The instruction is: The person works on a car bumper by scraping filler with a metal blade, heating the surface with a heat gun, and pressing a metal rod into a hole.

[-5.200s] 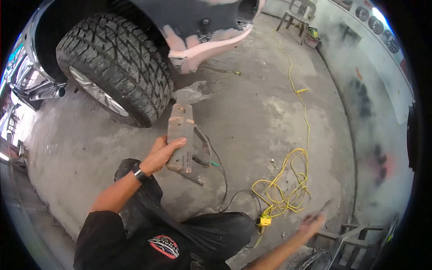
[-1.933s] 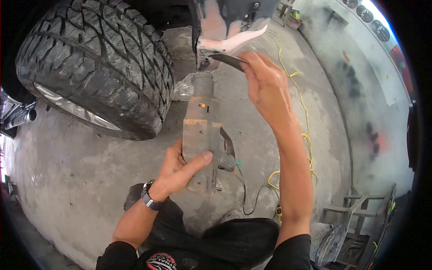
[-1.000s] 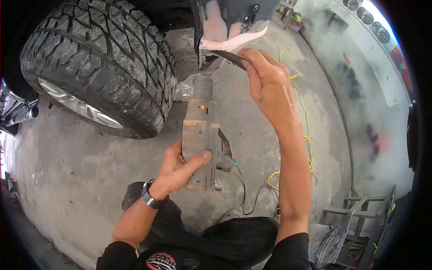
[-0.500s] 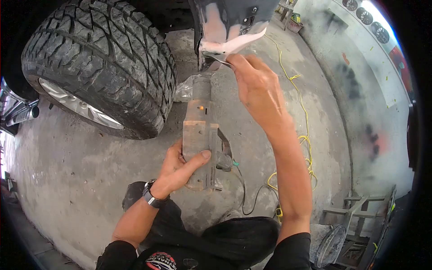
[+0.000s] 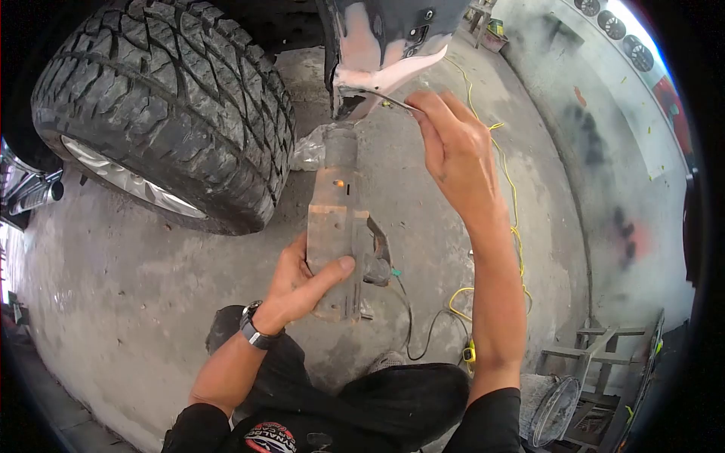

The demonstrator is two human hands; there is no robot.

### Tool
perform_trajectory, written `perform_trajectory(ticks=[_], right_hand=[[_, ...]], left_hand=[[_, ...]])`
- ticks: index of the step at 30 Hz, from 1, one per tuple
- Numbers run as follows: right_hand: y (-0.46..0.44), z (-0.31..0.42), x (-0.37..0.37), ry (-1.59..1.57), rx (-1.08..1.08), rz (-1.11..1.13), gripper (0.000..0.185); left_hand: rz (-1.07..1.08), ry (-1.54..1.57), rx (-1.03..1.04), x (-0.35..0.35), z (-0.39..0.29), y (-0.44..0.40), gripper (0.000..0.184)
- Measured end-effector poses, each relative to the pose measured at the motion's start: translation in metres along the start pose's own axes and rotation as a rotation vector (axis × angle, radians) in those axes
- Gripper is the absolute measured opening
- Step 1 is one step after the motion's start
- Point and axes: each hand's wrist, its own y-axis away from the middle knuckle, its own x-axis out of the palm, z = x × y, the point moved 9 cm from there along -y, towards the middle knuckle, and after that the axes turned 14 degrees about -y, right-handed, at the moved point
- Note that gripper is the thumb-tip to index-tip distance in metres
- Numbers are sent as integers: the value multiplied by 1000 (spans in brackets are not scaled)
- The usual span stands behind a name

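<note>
My left hand (image 5: 296,285) is wrapped round a worn orange-and-grey heat gun (image 5: 328,226), thumb across its body. The gun's nozzle (image 5: 341,147) points up at the lower corner of a dark car body panel (image 5: 393,34) with pink patches. My right hand (image 5: 459,140) pinches a thin dark strip-like tool (image 5: 393,100) between thumb and fingers. The strip's far end meets the panel's pale pink lower edge (image 5: 385,75); whether it is fixed there or only touching, I cannot tell. A dark ragged area (image 5: 347,102) shows under that edge.
A large off-road tyre (image 5: 174,113) stands to the left, close to the gun. Crumpled clear plastic (image 5: 308,151) lies beside it. A yellow cord (image 5: 516,226) and a black cable (image 5: 410,325) run over the concrete floor. A metal frame (image 5: 596,362) stands at lower right.
My right hand has moved right and slightly down, away from the panel, and more of the strip shows between fingers and panel. My left hand and the heat gun have hardly moved.
</note>
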Motion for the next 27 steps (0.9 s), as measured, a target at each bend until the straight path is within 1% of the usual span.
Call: perform_trajectory(ticks=[4, 7, 10, 13, 16, 19, 22, 27], right_hand=[[4, -2, 3, 55, -31, -14, 30], [5, -10, 6, 16, 23, -10, 31], [0, -11, 4, -17, -19, 18, 22], [2, -14, 7, -16, -32, 30, 32], [6, -12, -6, -32, 53, -29, 29], [5, -17, -8, -96, 92, -44, 24], [6, -16, -10, -127, 90, -56, 12], [10, -16, -6, -175, 42, -87, 12]], left_hand=[[-2, 9, 18, 2, -3, -1, 52], [-34, 24, -22, 1, 3, 0, 53], [-42, 33, -39, 3, 6, -2, 54], [-47, 29, -49, 7, 3, 1, 53], [-48, 6, -14, 6, -1, 4, 52], [-54, -3, 7, 5, -1, 6, 52], [-54, -37, -14, 5, 4, 5, 53], [-70, -25, -30, 3, 6, 4, 55]])
